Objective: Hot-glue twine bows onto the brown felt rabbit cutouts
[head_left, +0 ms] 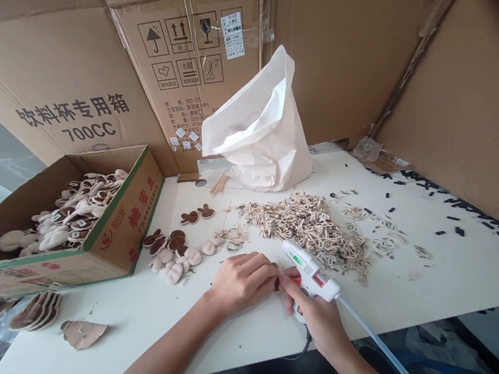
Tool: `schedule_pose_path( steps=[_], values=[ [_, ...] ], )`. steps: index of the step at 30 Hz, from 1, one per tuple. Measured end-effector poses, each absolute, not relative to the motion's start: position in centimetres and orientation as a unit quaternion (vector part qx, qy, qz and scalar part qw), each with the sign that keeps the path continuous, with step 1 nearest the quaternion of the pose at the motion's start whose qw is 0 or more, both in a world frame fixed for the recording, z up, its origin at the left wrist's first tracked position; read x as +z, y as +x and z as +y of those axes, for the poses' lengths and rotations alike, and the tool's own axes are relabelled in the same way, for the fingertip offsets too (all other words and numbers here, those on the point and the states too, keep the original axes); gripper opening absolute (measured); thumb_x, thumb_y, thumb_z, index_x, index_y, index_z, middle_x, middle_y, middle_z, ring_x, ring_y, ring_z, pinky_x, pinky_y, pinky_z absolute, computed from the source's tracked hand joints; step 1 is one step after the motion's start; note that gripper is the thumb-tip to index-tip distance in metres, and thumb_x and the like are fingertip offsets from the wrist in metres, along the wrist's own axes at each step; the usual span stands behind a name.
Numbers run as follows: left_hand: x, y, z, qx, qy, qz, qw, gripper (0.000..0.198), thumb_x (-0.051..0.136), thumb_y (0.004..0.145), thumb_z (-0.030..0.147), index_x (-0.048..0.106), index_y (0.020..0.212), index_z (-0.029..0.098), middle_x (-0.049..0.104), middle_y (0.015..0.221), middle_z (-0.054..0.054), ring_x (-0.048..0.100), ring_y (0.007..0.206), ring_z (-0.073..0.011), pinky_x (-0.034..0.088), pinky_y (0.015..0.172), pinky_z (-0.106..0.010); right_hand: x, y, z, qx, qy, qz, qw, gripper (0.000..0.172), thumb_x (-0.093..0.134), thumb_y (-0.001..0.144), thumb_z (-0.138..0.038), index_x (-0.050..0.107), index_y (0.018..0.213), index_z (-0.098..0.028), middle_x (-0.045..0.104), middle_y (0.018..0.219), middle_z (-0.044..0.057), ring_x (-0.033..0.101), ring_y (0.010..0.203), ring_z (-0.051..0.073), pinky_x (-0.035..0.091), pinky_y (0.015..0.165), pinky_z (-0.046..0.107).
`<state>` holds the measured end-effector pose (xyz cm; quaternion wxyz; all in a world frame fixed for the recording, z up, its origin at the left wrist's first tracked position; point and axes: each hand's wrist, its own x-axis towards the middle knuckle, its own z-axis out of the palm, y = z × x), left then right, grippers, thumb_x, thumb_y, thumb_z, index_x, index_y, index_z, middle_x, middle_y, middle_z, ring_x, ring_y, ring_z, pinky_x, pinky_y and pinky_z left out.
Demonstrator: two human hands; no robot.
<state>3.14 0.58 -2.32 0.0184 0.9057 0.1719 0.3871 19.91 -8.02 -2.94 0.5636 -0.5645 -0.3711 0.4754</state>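
My right hand (319,319) is wrapped round a white hot glue gun (309,272), its glue stick trailing toward the lower right. Against the gun's front end, my left hand (246,280) has its fingers closed on a small brown plush piece (277,284), mostly hidden beneath them. Just beyond lies a heap of beige elastic loops (300,226). Brown and cream plush pieces (177,242) with rounded lobes are gathered left of the heap, and two brown ones (207,211) sit a little farther back.
At left stands an open cardboard box (142,192) filled with plush pieces. Near it are a stack of brown-and-cream pieces (36,311) and a torn cardboard scrap (83,333). A white bag (267,148) stands at the back. Black bits (460,231) litter the right side, and cardboard walls (327,48) enclose the table.
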Motion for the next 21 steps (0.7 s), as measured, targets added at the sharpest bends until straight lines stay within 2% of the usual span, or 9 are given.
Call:
schedule_pose_path(
  steps=[21],
  values=[
    [-2.32, 3.18, 0.37, 0.390, 0.901, 0.190, 0.029, 0.004, 0.059, 0.098, 0.017, 0.062, 0.099, 0.018, 0.068, 0.079, -0.003, 0.062, 0.066, -0.0138, 0.046, 0.058, -0.027, -3.46, 20.20, -8.02, 0.479, -0.580, -0.368, 0.546, 0.043, 0.079, 0.082, -0.063, 0.070, 0.091, -0.022, 0.054, 0.051, -0.004, 0.052, 0.050, 0.019, 0.040, 0.051, 0.030]
  ],
)
